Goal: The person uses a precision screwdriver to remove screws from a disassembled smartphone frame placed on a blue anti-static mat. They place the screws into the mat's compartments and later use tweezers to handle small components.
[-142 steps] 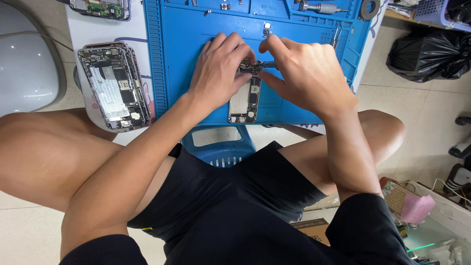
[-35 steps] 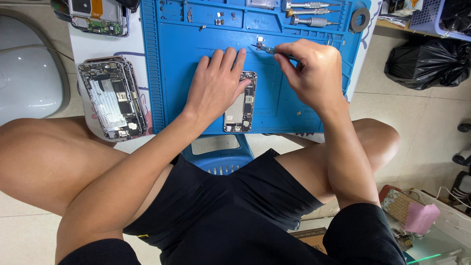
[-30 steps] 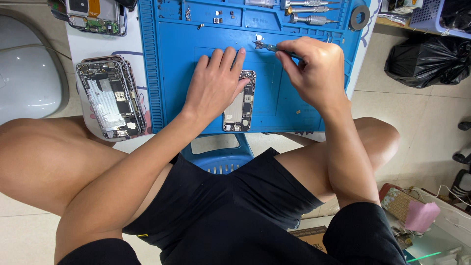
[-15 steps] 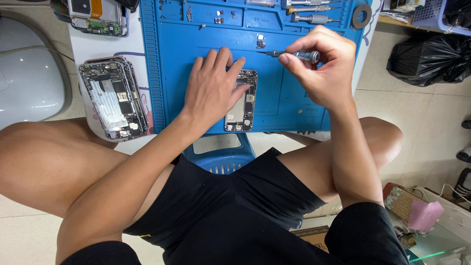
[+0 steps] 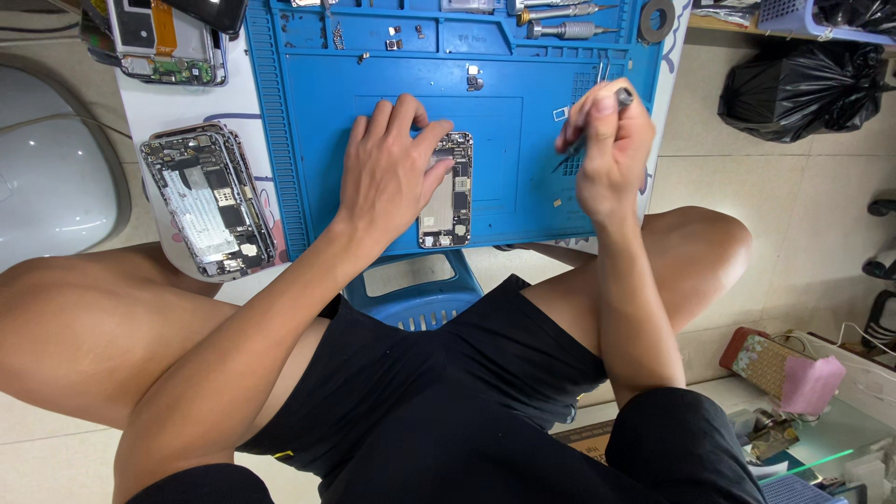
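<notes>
One phone board lengthwise toward the person, left hand flat on it

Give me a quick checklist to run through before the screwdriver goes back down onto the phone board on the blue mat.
1. Circuit board pinned flat on the blue mat: ok, the left hand presses on it.
2. Screwdriver gripped: ok, held in the right hand, tip lifted off the mat.
3. Tip clear of the board: ok, it is off to the board's right.
4. Loose small parts away from the hands: ok, they lie above the board.
5. Bit matches the screw: cannot tell, too small.
6. Opened phone shell out of the way: ok, left of the mat.
</notes>
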